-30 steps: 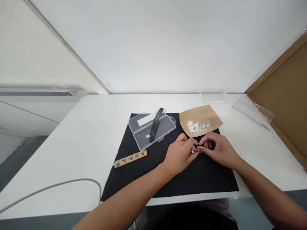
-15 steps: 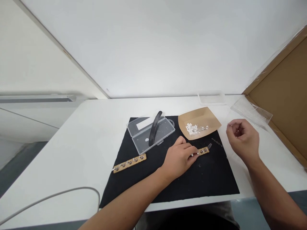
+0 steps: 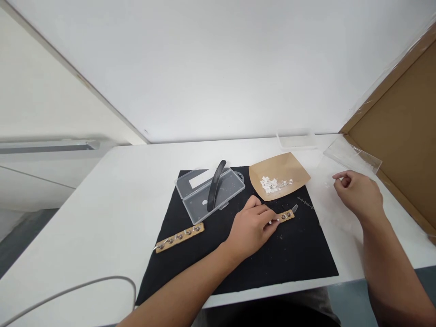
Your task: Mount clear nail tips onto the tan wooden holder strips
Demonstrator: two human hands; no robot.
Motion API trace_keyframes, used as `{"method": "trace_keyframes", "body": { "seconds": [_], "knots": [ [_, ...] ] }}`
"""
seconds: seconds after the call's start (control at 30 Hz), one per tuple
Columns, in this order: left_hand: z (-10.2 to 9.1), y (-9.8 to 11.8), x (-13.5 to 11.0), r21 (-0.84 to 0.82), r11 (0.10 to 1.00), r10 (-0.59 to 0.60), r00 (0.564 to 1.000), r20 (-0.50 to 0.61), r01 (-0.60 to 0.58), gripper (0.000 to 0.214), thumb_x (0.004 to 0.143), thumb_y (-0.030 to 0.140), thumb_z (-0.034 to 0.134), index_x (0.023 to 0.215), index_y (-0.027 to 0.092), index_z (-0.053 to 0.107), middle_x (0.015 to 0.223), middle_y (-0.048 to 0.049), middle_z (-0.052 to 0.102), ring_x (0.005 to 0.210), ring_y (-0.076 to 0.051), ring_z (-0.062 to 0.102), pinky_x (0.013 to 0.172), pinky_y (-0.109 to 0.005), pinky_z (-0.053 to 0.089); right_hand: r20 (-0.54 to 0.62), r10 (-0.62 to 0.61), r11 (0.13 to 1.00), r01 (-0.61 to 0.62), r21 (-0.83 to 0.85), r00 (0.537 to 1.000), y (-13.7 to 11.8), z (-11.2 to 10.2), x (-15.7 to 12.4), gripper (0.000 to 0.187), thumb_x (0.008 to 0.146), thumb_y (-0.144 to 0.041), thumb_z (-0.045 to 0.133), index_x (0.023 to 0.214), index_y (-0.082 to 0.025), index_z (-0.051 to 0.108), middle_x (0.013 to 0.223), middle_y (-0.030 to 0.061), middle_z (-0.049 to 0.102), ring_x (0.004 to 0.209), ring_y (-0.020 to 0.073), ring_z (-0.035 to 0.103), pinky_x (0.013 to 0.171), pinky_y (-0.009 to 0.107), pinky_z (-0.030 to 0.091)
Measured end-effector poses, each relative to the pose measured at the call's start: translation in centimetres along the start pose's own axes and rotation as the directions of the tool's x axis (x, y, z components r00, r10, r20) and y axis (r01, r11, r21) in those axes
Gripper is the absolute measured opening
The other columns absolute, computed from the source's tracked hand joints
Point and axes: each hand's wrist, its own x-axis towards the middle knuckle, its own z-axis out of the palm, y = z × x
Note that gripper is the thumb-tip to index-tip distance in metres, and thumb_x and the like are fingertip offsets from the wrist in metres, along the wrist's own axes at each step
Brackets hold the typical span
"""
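Note:
My left hand [image 3: 254, 227] rests on the black mat, its fingers closed around a narrow tan strip [image 3: 290, 214] with round metal studs. Small white pieces show by its fingertips, and the hand covers much of the strip. A clear nail tip [image 3: 295, 208] sticks out at the strip's far end. My right hand [image 3: 357, 193] is over the white table at the right, thumb and forefinger drawn together; anything between them is too small to make out. Tiny pale bits [image 3: 327, 185] lie on the table just left of it.
A tan paper tray [image 3: 296, 170] holds white and clear nail tips [image 3: 269, 185]. Left of it, a black curved nail file [image 3: 215, 186] lies across an open clear case [image 3: 228, 193]. A second studded strip [image 3: 180, 237] lies at the mat's left. Clear plastic boxes [image 3: 354, 154] stand behind.
My right hand has moved slightly right, away from the mat, and pale bits now show on the table beside it. My left hand keeps its hold on the strip. The view has shifted a little.

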Motion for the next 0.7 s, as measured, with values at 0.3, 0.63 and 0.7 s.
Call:
{"method": "trace_keyframes", "body": {
  "seconds": [0.3, 0.63, 0.7],
  "knots": [
    [-0.1, 0.1, 0.0, -0.02, 1.0, -0.001, 1.0, -0.007, 0.001, 0.005, 0.099, 0.022, 0.073, 0.097, 0.021, 0.077, 0.082, -0.0029, 0.076, 0.083, -0.021, 0.054, 0.072, -0.033, 0.047, 0.147, -0.12, 0.987, 0.134, -0.091, 0.982, 1.7, 0.8, 0.8, 0.028, 0.081, -0.047, 0.073, 0.099, -0.028, 0.084, 0.1, 0.0096, 0.078, 0.083, 0.0285, 0.068, 0.055, 0.033, 0.038],
    [0.1, 0.0, 0.0, -0.022, 1.0, 0.014, 0.999, -0.037, -0.015, 0.002, 0.097, 0.021, 0.077, 0.096, 0.021, 0.077, 0.081, -0.0023, 0.076, 0.084, -0.021, 0.054, 0.07, -0.032, 0.046, 0.15, -0.096, 0.975, 0.123, -0.183, 0.984, 1.1, 1.2, 0.7, 0.025, 0.083, -0.041, 0.071, 0.1, -0.027, 0.083, 0.106, 0.01, 0.08, 0.09, 0.0316, 0.069, 0.057, 0.035, 0.039],
    [0.1, 0.0, 0.0, -0.02, 1.0, 0.021, 0.999, -0.043, -0.022, 0.001, 0.097, 0.021, 0.077, 0.096, 0.021, 0.077, 0.081, -0.0022, 0.075, 0.084, -0.021, 0.054, 0.07, -0.032, 0.046, 0.168, -0.043, 0.971, 0.08, -0.223, 0.985, 0.9, 0.9, 0.7, 0.027, 0.084, -0.041, 0.071, 0.105, -0.03, 0.084, 0.112, 0.0095, 0.08, 0.097, 0.0348, 0.069, 0.058, 0.037, 0.04]
  ]
}}
